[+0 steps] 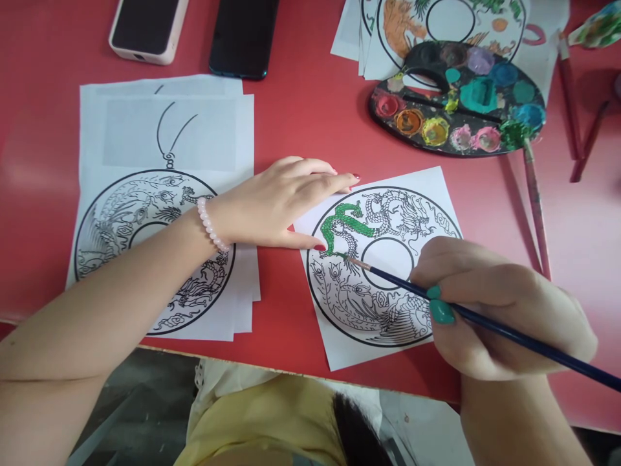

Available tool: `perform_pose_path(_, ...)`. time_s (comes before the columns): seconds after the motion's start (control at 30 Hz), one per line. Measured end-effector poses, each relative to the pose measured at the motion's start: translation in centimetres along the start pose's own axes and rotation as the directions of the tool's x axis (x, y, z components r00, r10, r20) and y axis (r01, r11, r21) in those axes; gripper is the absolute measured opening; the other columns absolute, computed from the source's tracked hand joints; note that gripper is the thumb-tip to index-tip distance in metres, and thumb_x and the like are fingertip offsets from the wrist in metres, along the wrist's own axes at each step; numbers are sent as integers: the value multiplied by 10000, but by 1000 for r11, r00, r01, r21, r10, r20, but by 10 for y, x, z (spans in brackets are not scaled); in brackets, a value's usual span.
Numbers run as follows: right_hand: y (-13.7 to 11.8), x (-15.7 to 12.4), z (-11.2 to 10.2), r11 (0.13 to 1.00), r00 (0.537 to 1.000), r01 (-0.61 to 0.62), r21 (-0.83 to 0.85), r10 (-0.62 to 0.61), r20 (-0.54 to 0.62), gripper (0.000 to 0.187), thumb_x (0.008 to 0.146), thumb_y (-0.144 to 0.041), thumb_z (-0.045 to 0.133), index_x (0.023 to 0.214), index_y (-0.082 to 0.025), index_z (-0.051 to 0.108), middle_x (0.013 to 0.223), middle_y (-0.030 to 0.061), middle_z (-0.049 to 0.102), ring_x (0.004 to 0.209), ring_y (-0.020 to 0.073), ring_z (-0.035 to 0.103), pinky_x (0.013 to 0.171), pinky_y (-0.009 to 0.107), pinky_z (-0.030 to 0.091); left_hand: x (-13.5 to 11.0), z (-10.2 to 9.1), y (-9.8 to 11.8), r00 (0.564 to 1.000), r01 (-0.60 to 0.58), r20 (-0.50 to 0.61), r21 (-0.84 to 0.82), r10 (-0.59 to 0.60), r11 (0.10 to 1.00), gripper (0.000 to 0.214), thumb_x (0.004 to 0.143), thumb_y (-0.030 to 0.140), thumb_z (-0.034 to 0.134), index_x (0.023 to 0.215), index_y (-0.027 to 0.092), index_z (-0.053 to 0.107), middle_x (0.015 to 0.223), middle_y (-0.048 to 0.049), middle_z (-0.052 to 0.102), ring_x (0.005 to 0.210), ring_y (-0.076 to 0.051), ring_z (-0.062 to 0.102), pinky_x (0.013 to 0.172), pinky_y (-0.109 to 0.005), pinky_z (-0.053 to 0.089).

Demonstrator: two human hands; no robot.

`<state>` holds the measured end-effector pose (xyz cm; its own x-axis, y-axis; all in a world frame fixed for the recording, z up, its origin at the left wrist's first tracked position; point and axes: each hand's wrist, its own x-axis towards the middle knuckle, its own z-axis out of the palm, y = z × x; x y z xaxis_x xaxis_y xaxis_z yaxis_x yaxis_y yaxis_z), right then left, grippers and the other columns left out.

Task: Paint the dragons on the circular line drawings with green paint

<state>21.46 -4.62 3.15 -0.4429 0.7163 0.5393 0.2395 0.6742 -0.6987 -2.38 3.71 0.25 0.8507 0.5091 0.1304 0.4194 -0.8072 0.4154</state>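
Observation:
In my right hand (504, 304) is a slim paintbrush (398, 279) with a dark blue handle, pinched between thumb and fingers. Its green-wet tip touches the printed drawing (383, 259), a ring of dragons and a phoenix around a blank inner circle. Part of one dragon (347, 223) is painted green; the other lines are bare black on white. My left hand (295, 197) lies flat with fingers stretched, thumb and fingertips on the sheet's left edge. A pink bead bracelet (211, 224) circles that wrist. My left forearm covers part of another stack of printed sheets (169, 133).
A black paint palette (436, 145) with several colours sits at the upper right, over painted sheets (451, 19). One brush (536, 207) leans in its green well; more brushes (570, 97) lie beyond. Two phones (245, 35) rest at the top of the red table (286, 278).

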Motion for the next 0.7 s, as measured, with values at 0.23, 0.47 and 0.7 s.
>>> perform_pose_path(0.23,-2,1,2,999,1000,1,44,-1,5,242,626,37,445,707,-190,471,659,3,457,582,133,480,448,310,390,1,0,0,1000,3,-3,17,-3,1000,698,844,328,663,1430,162,321,1342,-164,485,1254,-303,428,1022,-445,323)
perform_pose_path(0.47,-3,0,5,999,999,38,-15,-37,37,262,608,46,462,721,-190,480,662,11,485,647,163,532,471,326,441,1,0,0,1000,2,-6,12,-2,1000,720,843,316,654,1451,174,295,1349,-160,486,1255,-313,429,1019,-468,327)
perform_pose_path(0.7,-2,-1,5,997,998,42,-65,-39,51,261,625,43,458,722,-199,472,660,8,471,661,164,536,489,330,455,1,1,0,1000,2,-18,7,-2,1000,703,839,318,649,1441,172,315,1343,-148,496,1247,-307,431,1017,-472,332)
